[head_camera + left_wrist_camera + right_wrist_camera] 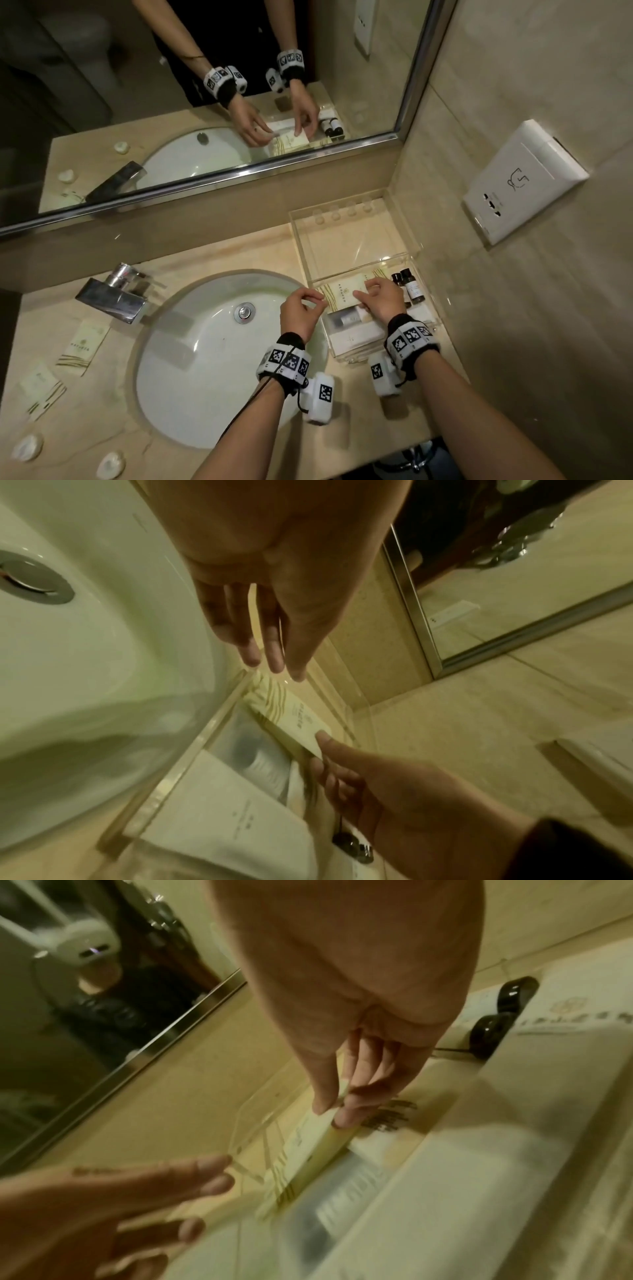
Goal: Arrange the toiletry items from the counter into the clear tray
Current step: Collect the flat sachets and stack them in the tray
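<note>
The clear tray (337,354) stands on the counter right of the basin, its lid (352,240) laid open behind it. My right hand (363,288) pinches a cream packet with gold stripes (342,291) by its edge, low inside the tray. In the right wrist view the right hand (332,1112) holds the packet (308,1145) between thumb and forefinger. My left hand (317,298) hovers at the tray's left wall, holding nothing, its fingers (274,664) straight above the packet (294,712). Two dark bottles (407,284), a white box (359,334) and a small white tube (349,318) lie in the tray.
Left of the basin (205,359), two more cream packets (84,346) (42,389) lie on the counter, with two round white items (27,448) (110,466) near its front edge. A chrome faucet (113,294) stands behind the basin. A mirror and a wall socket (520,181) border the corner.
</note>
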Demonstrator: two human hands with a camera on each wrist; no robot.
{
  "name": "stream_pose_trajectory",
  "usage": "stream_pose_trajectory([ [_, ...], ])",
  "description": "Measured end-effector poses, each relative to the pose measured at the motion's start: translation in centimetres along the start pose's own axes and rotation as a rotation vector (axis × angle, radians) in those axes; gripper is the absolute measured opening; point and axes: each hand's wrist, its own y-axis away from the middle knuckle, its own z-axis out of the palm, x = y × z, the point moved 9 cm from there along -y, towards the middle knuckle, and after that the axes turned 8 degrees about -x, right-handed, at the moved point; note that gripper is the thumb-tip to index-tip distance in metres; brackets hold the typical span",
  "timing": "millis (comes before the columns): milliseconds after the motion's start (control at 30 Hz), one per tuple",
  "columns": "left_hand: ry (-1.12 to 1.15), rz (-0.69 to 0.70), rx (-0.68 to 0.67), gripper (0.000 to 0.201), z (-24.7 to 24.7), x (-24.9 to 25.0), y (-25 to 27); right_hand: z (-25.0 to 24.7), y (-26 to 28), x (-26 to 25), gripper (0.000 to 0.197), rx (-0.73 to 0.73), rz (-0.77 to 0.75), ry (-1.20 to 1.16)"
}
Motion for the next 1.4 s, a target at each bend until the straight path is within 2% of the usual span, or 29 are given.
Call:
stream_pose_trajectory([
  [100,-0.090,0.049,-0.001,0.020,0.9,0.3,0.1,-0.5,0.4,-0.9,0.032,0.113,-0.061,0.233],
  [200,-0.208,0.120,-0.045,0.027,2.2,1.0,0.2,-0.4,0.4,-0.6,0.035,0.129,-0.052,0.329],
  [400,-0.368,0.144,-0.056,0.029,3.1,1.0,-0.2,0.1,-0.2,-0.1,0.032,0.105,-0.019,0.319],
  [967,-0.397,0.160,-0.020,0.020,2.1,0.9,0.0,0.3,0.7,-1.0,0.026,0.085,-0.081,0.324],
  [1233,-0.289,0.202,0.034,0.022,0.2,1.0,1.6,-1.1,2.9,-1.4,0.028,0.107,-0.149,0.237],
  [1400,0.019,0.069,0.097,0.008,-2.8,0.4,3.6,-1.5,5.4,-3.8,0.014,0.096,-0.258,0.107],
])
